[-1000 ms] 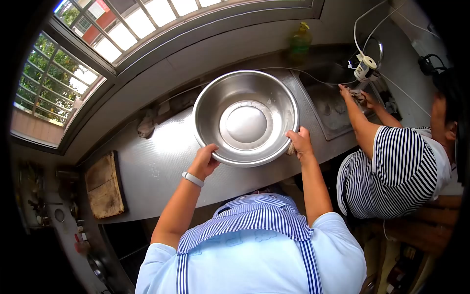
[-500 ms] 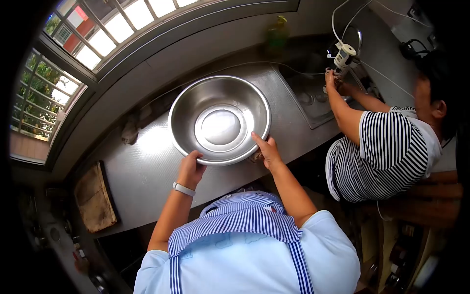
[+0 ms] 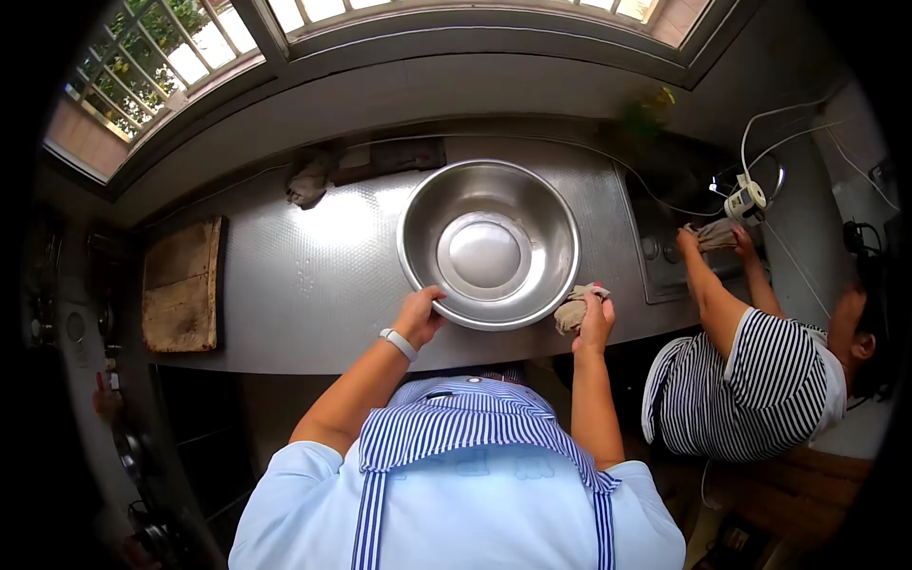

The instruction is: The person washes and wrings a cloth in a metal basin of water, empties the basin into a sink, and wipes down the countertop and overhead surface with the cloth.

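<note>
A wide stainless steel basin [image 3: 432, 204] rests on the metal counter, with nothing inside it. At its near left edge my left hand [image 3: 418, 319] is closed on the rim, thumb on the inner side; a pale band circles that wrist. My right hand [image 3: 596, 325] grips a crumpled beige cloth [image 3: 572, 311] just outside the basin's near right rim. Whether the cloth touches the rim I cannot tell.
A worn wooden board [image 3: 180, 285] lies at the counter's left end. Another cloth [image 3: 309, 182] sits by the back wall. On the right, a person in a striped top [image 3: 769, 380] holds a cloth [image 3: 714, 235] over the sink [image 3: 655, 275], near a white tap device [image 3: 746, 202].
My right hand has come off the basin's rim and now shows the cloth in its grip. My left hand stays on the rim. The view has turned, so the scene sits further right.
</note>
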Demonstrator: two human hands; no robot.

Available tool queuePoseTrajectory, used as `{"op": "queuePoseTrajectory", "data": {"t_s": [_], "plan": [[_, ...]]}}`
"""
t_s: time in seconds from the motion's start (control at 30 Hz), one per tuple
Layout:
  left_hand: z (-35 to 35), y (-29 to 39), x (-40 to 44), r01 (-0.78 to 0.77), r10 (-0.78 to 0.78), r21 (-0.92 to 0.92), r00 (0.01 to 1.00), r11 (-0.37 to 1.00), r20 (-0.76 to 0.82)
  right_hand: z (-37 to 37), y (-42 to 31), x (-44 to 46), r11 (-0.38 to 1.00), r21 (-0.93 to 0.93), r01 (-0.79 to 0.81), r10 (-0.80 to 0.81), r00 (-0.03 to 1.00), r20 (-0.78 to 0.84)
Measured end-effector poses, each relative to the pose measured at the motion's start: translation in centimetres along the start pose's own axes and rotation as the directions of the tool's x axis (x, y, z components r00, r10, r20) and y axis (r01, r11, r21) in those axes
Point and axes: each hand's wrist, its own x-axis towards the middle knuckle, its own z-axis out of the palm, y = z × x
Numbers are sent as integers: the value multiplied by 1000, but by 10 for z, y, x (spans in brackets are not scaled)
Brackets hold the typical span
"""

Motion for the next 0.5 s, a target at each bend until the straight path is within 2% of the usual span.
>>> {"op": "queuePoseTrajectory", "data": {"t_s": [0.03, 0.2, 0.23, 0.27, 0.3, 0.33, 0.4, 0.43, 0.47, 0.5], "plan": [[-2, 1, -1, 6, -6, 7, 1000, 1000, 9, 2, -8, -3, 999, -13, 45, -45, 999, 14], [-13, 4, -10, -34, 34, 56, 999, 998, -3, 26, -31, -19, 996, -85, 30, -15, 985, 174], [-23, -6, 4, -182, 208, 179, 968, 967, -141, 35, -36, -25, 993, -114, 20, 5, 976, 219], [-36, -22, 30, -292, 380, 318, 888, 902, -261, 43, -37, -30, 988, -148, 39, 2, 962, 272], [-34, -19, 18, -359, 556, 506, 768, 784, -317, 53, -38, -35, 984, -162, 78, -17, 938, 345], [-32, -14, 4, -339, 706, 688, 611, 642, -358, 62, -38, -40, 978, -175, 113, -31, 910, 414], [-28, 4, -25, -605, 815, 601, 561, 522, -143, 86, -48, -63, 960, -214, 179, -32, 835, 550], [-29, 10, -33, -715, 859, 535, 510, 450, -41, 98, -51, -72, 965, -209, 156, 6, 790, 613], [-28, 18, -38, -710, 730, 372, 674, 598, 114, 111, -52, -79, 971, -202, 131, 40, 740, 672], [-24, 26, -44, -644, 577, 214, 759, 735, 302, 125, -52, -86, 976, -194, 105, 70, 685, 725]]}}
